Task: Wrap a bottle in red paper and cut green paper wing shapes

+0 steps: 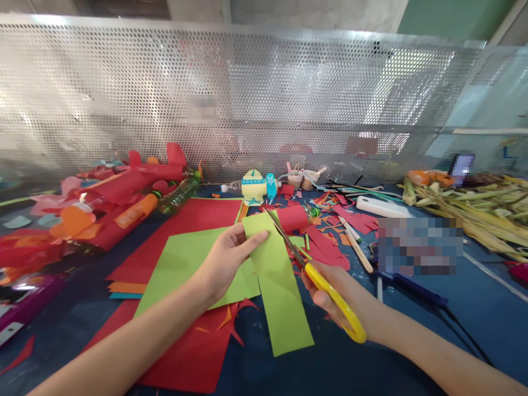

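My left hand [231, 256] pinches a long strip of light green paper [284, 297] near its top, thumb on the face and fingers behind. In my right hand [338, 291] are scissors with yellow handles [336, 300], their blades pointing up and left along the strip's right edge by its top. Whether the blades are cutting into the paper I cannot tell. Beneath my left hand lies a larger light green sheet [185, 261] on top of red sheets [193, 352]. A bottle wrapped in red paper [291, 218] lies just behind the scissor tips.
Bottles wrapped in red and orange paper [119, 214] pile up at the left. A decorated clear bottle [253, 187] lies at the back. Red scraps [325, 245], a white case [381, 207] and a dark blue glue gun [416, 289] lie right, before dry husks [474, 209]. A perforated metal panel [256, 99] stands behind.
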`<state>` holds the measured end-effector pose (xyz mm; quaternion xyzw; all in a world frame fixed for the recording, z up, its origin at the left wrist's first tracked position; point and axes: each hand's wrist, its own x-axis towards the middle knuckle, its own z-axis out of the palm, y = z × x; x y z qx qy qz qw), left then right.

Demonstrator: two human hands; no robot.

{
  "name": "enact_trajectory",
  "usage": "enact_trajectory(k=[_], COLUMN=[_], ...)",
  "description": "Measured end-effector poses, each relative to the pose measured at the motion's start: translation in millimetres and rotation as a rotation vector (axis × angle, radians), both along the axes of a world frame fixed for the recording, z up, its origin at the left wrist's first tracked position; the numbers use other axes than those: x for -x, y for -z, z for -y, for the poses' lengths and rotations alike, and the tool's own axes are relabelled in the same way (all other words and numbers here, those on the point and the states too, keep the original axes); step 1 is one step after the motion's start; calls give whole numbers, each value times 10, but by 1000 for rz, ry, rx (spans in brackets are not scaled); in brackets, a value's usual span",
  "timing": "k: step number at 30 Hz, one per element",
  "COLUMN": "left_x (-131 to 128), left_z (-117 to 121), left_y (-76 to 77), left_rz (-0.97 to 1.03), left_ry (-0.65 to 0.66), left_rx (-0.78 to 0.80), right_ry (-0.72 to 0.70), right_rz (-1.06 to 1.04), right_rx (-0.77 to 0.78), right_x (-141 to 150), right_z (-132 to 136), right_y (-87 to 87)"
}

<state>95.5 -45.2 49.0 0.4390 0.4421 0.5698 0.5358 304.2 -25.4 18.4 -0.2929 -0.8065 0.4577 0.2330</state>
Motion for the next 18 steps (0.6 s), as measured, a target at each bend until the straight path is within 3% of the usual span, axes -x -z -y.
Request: enact_trajectory(k=[7, 14, 18], left_x=[42, 2, -22], left_z=[-3, 43, 61], left_y=[-2, -53, -54], left_rz=[70, -54, -96], left_ry=[-46, -142, -130], left_rx=[5, -33, -16], right_ry=[1, -92, -128], right_rz=[-15, -41, -23], right_rx=[-41, 124, -7], right_x=[-13, -42, -38], right_z=[-21, 73, 104], right_y=[-9, 34, -33])
